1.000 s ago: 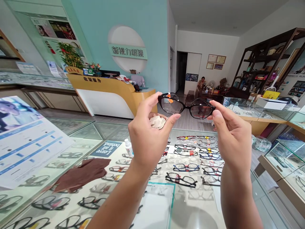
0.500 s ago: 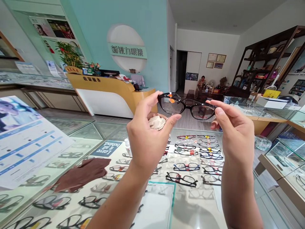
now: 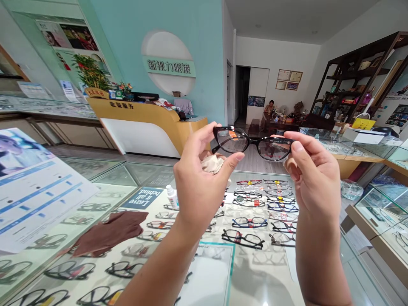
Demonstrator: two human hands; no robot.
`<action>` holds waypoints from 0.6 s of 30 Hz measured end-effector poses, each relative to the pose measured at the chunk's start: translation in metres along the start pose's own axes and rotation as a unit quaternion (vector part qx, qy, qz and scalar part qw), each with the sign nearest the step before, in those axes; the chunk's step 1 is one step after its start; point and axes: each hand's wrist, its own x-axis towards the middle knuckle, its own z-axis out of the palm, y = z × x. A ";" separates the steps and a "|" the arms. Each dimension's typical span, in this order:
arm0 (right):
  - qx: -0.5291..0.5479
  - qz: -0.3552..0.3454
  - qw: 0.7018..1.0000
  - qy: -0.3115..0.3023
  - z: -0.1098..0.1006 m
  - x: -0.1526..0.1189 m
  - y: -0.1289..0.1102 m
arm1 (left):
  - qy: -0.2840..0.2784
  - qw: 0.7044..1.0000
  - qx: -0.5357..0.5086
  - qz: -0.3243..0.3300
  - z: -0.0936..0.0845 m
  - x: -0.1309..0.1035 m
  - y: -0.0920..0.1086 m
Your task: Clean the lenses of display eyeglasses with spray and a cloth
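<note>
A pair of black-framed eyeglasses (image 3: 254, 141) is held up above the glass counter, with an orange sticker on the left lens. My left hand (image 3: 204, 178) is closed, gripping the left end of the frame with its fingers. A crumpled whitish cloth (image 3: 213, 164) is tucked in that same palm. The right end of the frame is pinched between the thumb and fingers of my right hand (image 3: 314, 170). Below on the counter lie a brown cloth (image 3: 110, 233) and a small white bottle (image 3: 172, 196), the bottle partly behind my left hand.
Rows of eyeglasses (image 3: 248, 222) sit in the glass display counter (image 3: 251, 280) beneath my arms. A printed card (image 3: 41, 191) stands at the left. Farther off are a yellow-and-white reception desk (image 3: 143, 136), another display case (image 3: 382, 212) and a seated person (image 3: 270, 109).
The eyeglasses have shifted slightly right and tilted a little, with both hands still on them. More of the white bottle shows beside my left hand.
</note>
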 end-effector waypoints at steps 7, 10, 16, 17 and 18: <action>-0.024 -0.026 0.999 0.018 0.003 -0.002 0.001 | -0.018 0.999 -0.025 -0.016 0.002 -0.003 0.001; -0.029 -0.029 0.999 0.017 0.004 -0.004 0.000 | -0.016 0.999 -0.034 -0.030 0.003 -0.002 0.002; -0.020 -0.040 0.998 0.036 0.005 -0.004 -0.004 | 0.019 0.993 -0.114 -0.024 0.005 0.001 0.006; -0.023 -0.039 0.998 0.036 0.005 -0.004 -0.005 | 0.019 0.993 -0.114 -0.024 0.004 0.001 0.007; -0.028 -0.038 0.998 0.034 0.005 -0.004 -0.005 | 0.016 0.994 -0.105 -0.026 0.004 0.001 0.007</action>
